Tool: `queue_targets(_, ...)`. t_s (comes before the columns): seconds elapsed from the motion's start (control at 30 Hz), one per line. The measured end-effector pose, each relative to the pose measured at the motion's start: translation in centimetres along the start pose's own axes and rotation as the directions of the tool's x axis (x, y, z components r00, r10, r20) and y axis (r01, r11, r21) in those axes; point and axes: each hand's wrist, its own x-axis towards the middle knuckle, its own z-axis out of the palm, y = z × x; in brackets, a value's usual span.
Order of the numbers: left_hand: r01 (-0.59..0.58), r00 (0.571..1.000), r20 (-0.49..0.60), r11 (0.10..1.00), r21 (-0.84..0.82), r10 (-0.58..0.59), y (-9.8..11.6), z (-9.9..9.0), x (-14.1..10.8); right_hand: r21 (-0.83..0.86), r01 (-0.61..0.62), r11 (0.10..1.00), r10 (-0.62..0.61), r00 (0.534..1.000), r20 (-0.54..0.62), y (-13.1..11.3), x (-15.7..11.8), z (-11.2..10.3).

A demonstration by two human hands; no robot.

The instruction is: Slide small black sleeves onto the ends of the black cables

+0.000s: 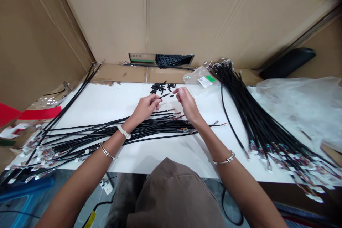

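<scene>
My left hand (146, 107) is closed in a pinch on a thin black cable (165, 95), whose end points right toward my other hand. Close by, my right hand (187, 102) has its fingers drawn together; what they pinch is too small to make out. Short black tube pieces (157, 88) lie in a loose heap just beyond the fingertips. Under my forearms a bundle of black cables (149, 127) stretches across the white table (160, 153), with bare coloured wires at the right ends and white connectors at the left.
A thick fan of black cables (240, 107) lies on the right, beside a clear bag (204, 80) with a label. Crumpled plastic sheeting (301, 99) and a black cylindrical object (288, 62) are farther right. Cardboard walls (181, 14) enclose the table; red paper (40, 113) is at left.
</scene>
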Motion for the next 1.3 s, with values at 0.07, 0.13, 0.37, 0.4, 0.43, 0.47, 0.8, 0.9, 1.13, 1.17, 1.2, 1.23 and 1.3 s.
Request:
queue_targets(0.07,0.013,0.998,-0.052,0.998,-0.066,-0.017,0.0,0.3,-0.1,-0.112,0.070,0.991,-0.072,0.997,-0.018,0.2,-0.4,0.5)
queue_targets(0.13,0.031,0.996,-0.073,0.988,-0.154,-0.043,0.0,0.7,-0.2,-0.229,0.118,0.966,-0.115,0.993,0.026,0.4,-0.6,1.0)
queue_targets(0.37,0.073,0.996,-0.027,0.917,-0.393,-0.091,0.6,1.6,-0.4,-0.512,0.168,0.842,-0.171,0.984,0.043,0.4,-0.8,1.5)
queue_targets(0.4,0.078,0.995,-0.022,0.909,-0.409,-0.095,0.6,1.6,-0.4,-0.540,0.166,0.825,-0.175,0.984,0.035,0.3,-0.8,1.5)
queue_targets(0.43,0.083,0.995,-0.019,0.904,-0.420,-0.100,0.6,1.6,-0.4,-0.565,0.163,0.809,-0.177,0.984,0.030,0.3,-0.8,1.4)
queue_targets(0.47,0.086,0.994,-0.018,0.899,-0.428,-0.104,0.6,1.6,-0.3,-0.585,0.160,0.795,-0.179,0.984,0.026,0.3,-0.8,1.4)
queue_targets(0.8,0.104,0.993,-0.008,0.883,-0.457,-0.120,0.6,1.8,-0.3,-0.671,0.162,0.724,-0.193,0.981,0.030,0.3,-0.9,1.5)
queue_targets(0.9,0.102,0.992,-0.020,0.888,-0.449,-0.123,0.5,1.9,-0.3,-0.667,0.158,0.728,-0.182,0.983,0.034,0.2,-0.9,1.5)
queue_targets(1.13,0.087,0.993,-0.036,0.900,-0.427,-0.114,0.5,2.1,-0.3,-0.681,0.169,0.713,-0.197,0.980,0.036,0.2,-0.9,1.6)
queue_targets(1.17,0.086,0.993,-0.039,0.901,-0.424,-0.113,0.5,2.1,-0.3,-0.684,0.169,0.710,-0.197,0.980,0.038,0.2,-0.9,1.6)
queue_targets(1.2,0.087,0.993,-0.041,0.903,-0.422,-0.114,0.5,2.2,-0.3,-0.686,0.170,0.708,-0.196,0.980,0.041,0.3,-0.9,1.6)
queue_targets(1.23,0.089,0.992,-0.042,0.903,-0.420,-0.117,0.5,2.2,-0.3,-0.686,0.172,0.707,-0.197,0.979,0.042,0.3,-0.9,1.6)
queue_targets(1.3,0.097,0.991,-0.040,0.903,-0.417,-0.125,0.4,2.2,-0.4,-0.686,0.174,0.707,-0.202,0.979,0.040,0.4,-0.9,1.7)
